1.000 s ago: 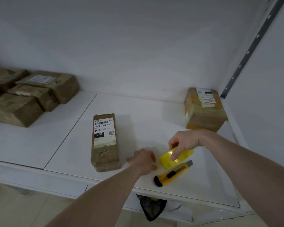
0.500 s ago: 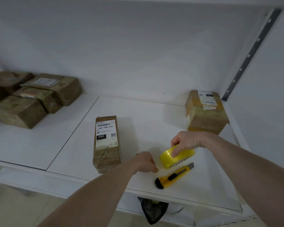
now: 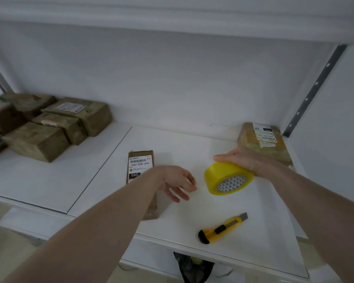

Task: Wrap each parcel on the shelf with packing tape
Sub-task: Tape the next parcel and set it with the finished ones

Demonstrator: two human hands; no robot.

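- Brown parcels (image 3: 43,121) sitting piled at the left of the white shelf (image 3: 49,180).
- Labelled parcel (image 3: 140,166) lying mid-shelf, left hand (image 3: 176,183) hovering over it, fingers loose, holding nothing.
- Right hand (image 3: 243,158) gripping the yellow tape roll (image 3: 227,177), lifted above the shelf.
- Yellow utility knife (image 3: 222,228) lying near the front edge.
- Taped parcel (image 3: 264,141) sitting back right.

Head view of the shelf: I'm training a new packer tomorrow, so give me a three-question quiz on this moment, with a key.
1. True or false: the right hand grips the yellow tape roll above the shelf.
2. Which thing lies nearest the shelf's front edge? A) the long parcel B) the yellow utility knife C) the parcel in the right corner
3. Fill in: the left hand, fingers loosely spread, holds ____.

Key: 1 true; 2 B; 3 nothing
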